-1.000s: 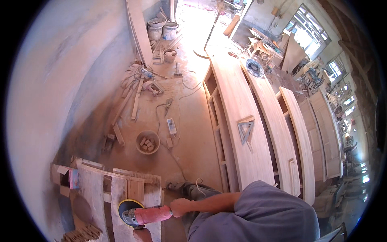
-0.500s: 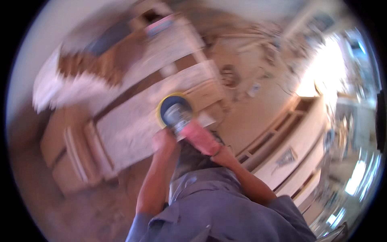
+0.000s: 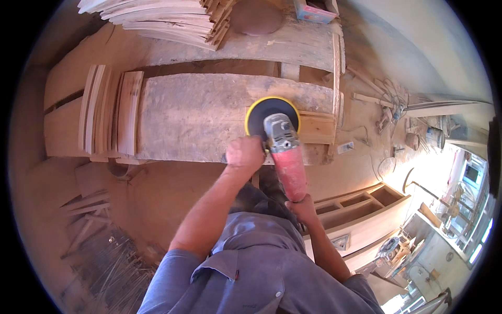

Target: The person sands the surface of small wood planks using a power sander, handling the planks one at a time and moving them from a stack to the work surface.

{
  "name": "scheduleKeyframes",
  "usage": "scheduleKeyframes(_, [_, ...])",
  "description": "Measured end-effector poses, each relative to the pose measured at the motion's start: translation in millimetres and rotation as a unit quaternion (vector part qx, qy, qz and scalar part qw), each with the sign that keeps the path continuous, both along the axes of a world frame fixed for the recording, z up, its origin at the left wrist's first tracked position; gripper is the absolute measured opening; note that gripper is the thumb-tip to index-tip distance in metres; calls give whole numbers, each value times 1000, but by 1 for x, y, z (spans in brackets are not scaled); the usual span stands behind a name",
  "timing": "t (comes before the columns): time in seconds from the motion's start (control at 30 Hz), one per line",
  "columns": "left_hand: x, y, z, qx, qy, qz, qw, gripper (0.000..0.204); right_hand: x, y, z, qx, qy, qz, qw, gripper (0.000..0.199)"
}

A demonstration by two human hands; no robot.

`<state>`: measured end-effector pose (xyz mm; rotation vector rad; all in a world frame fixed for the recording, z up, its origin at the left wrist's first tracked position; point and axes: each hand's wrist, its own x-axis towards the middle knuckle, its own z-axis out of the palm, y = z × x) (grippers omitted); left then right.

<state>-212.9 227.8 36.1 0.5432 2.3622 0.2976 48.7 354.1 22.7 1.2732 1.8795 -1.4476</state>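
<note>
Left hand: the left hand is clenched at the side of the sander's head, apparently around a side grip that is hidden under the fist; held there, I judge, to press and steer the disc.
Right hand: the right hand is wrapped around the tail end of the red body, nearest the person's chest, probably to carry the weight and keep the tool level.
Sander: one sander, grey head and red body, lies between the two hands with its head over the slab.
Disc: one black disc with a yellow rim sits flat on the slab, just beyond the left hand; flat contact suits surface work.
Slab: one rough wide slab lies across the counter, under the disc, long side toward the person so the tool can reach across it.
Boards left of disc: about five thin boards stand on edge at the slab's far left, well apart from the disc.
Stack beyond disc: a stack of slats, too many to count, well beyond the disc.
Box: one small box beyond the disc.
</note>
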Motion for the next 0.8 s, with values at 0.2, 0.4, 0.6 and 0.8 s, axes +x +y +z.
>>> scheduleKeyframes(0.2, [-6,-3,-1,-21,26,2,999,16,-17,4,2,-5,10,28,1000,20])
scheduleKeyframes(0.4, [10,40,-4,15,14,-50,999,17,4,31,16,-56,-68,-19,996,22])
scheduleKeyframes(0.6, [3,13,3,-95,15,21,995,28,0,21,-22,38,13,158,987,33])
scheduleKeyframes(0.8, [16,34,-9,-82,58,-39,994,22,3,34,-9,45,-29,151,987,36])
